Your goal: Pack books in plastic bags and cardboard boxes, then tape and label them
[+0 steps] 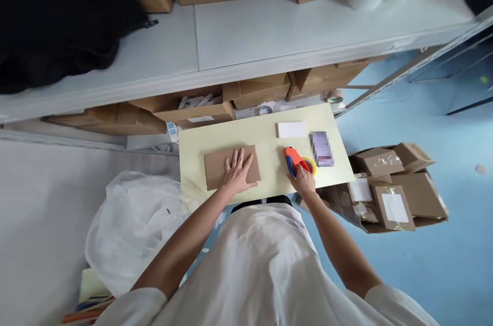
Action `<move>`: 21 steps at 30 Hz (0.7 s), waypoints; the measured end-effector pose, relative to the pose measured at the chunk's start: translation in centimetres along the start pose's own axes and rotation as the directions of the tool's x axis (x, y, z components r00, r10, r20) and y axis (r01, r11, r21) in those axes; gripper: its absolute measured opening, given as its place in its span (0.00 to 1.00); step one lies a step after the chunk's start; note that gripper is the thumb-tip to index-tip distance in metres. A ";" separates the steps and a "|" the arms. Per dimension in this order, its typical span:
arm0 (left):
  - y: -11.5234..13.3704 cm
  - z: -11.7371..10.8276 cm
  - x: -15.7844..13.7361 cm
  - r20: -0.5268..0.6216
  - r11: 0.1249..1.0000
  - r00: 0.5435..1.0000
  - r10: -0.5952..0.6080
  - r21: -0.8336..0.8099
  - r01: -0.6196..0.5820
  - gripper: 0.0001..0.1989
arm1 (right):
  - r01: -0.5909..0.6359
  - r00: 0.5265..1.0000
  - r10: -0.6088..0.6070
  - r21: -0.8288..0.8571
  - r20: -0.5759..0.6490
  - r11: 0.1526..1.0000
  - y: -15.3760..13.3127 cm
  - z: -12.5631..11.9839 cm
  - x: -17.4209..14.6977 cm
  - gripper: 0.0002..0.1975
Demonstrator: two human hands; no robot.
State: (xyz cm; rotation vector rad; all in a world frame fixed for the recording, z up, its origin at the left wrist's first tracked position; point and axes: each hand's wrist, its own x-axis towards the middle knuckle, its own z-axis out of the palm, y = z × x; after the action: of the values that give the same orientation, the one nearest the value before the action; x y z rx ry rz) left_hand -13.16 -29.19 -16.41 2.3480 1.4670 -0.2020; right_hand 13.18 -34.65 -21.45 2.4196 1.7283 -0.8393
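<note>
The left hand lies flat and spread wide, gripping nothing, on a flat brown rectangular cardboard box toward the left edge of the pale yellow counter, seemingly to keep it from sliding. The right hand is closed around the near end of an orange-and-blue plastic tape dispenser by the near edge, probably leaving its far end free
</note>
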 end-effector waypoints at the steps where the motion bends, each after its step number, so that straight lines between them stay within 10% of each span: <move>1: 0.2 0.1 0.3 0.022 0.999 0.999 -0.025 0.021 0.025 0.52 | -0.020 0.999 0.019 0.004 0.032 1.000 -0.1 0.1 0.6 0.22; 7: 0.7 -1.4 1.7 0.072 0.988 0.988 -0.140 -0.058 0.144 0.51 | 0.225 0.972 -0.236 0.314 -0.005 0.922 1.6 -0.7 2.4 0.13; 11: 2.3 -4.4 4.8 -0.016 0.864 0.980 -0.200 -0.475 0.168 0.38 | 0.272 0.913 -0.407 0.776 -0.022 0.569 3.7 -2.7 2.0 0.13; 16: 6.2 -6.9 10.2 0.366 0.562 0.927 -0.082 -0.751 0.346 0.35 | 0.148 0.875 -0.483 0.935 0.028 0.322 4.6 -3.6 1.8 0.13; 21: 8.3 -6.8 13.1 0.464 0.721 0.886 0.005 -0.616 0.318 0.15 | 0.064 0.849 -0.520 0.961 0.089 0.269 4.7 -2.8 2.5 0.16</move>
State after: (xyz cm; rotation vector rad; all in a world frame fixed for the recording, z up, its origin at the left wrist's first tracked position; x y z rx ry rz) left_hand -0.35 -18.87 -12.26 1.4566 1.2317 -0.1789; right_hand 19.08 -33.27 -21.48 1.9261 1.7567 -2.8995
